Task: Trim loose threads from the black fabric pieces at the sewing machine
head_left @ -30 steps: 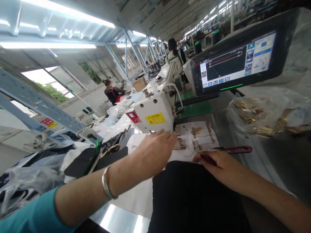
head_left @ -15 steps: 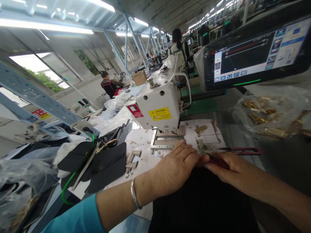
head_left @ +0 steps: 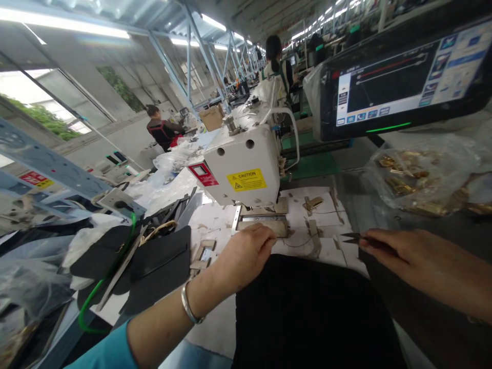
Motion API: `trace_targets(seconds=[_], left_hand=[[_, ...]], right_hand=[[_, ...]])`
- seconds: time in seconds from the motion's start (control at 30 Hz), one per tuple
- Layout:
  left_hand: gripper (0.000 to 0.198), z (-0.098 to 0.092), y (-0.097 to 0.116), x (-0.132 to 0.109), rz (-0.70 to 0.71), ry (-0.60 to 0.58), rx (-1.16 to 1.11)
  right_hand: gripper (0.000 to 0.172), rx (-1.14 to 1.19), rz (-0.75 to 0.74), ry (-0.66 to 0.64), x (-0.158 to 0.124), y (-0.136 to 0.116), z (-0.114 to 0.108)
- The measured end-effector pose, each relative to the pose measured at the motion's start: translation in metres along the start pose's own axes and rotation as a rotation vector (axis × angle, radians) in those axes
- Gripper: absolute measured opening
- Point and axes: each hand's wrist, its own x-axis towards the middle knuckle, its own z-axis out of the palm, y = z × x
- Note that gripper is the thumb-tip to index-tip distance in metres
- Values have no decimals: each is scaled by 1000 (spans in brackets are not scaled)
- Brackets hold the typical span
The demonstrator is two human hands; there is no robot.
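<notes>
From the machine head at the dial's centre, the black panel (head_left: 307, 312) lies nearest, at five o'clock. At six, the left hand (head_left: 244, 256) is beside the panel's upper edge, fingers bunched narrow; whether they grip anything I cannot tell. At four, the right hand (head_left: 407, 256) holds thread snips (head_left: 378, 245), fingers closed round the handle, blades pointing toward nine. Beyond stands the white machine head (head_left: 242, 171). A plastic bag (head_left: 448, 154) of gold-coloured fittings (head_left: 403, 185) sits at three, the screen (head_left: 392, 82) at two. Farther off, a co-worker (head_left: 163, 130) is at ten.
</notes>
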Motion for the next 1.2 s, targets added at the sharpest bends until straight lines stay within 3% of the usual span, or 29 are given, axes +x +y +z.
trace_targets(seconds=[0.13,0.27,0.37,0.5,0.57,0.7,0.77,0.83,0.97,1.03,1.1,1.2], left_hand=[[14,-4,-8,-2,-9,9,-53],[15,-5,3,-8,-26,-14,-82],[15,0,13,-11,-11,-29,-104],[15,9,20,-13,33,1,-120],[14,11,24,-14,57,15,-108],[11,11,30,-19,93,17,-84],[10,12,29,-20,102,19,-71],[9,14,26,-20,113,24,-62],[8,16,19,-21,149,36,-79],[7,14,17,-24,144,49,-101],[9,10,13,-27,116,63,-131],[14,4,5,-29,60,65,-183]], right_hand=[[25,6,-30,17,-13,-4,-5],[25,165,-56,157,-6,-51,-29],[32,69,-134,311,30,-105,-61],[34,-137,-422,483,106,-186,-94],[35,-229,-474,405,142,-221,-96],[33,-294,-342,119,188,-262,-75],[28,-284,-299,24,199,-267,-66],[29,-256,-307,10,204,-265,-68],[32,-121,-359,231,202,-241,-108],[28,-76,-327,386,187,-220,-130],[24,-54,-261,443,162,-194,-138],[24,-106,-193,234,109,-143,-117]])
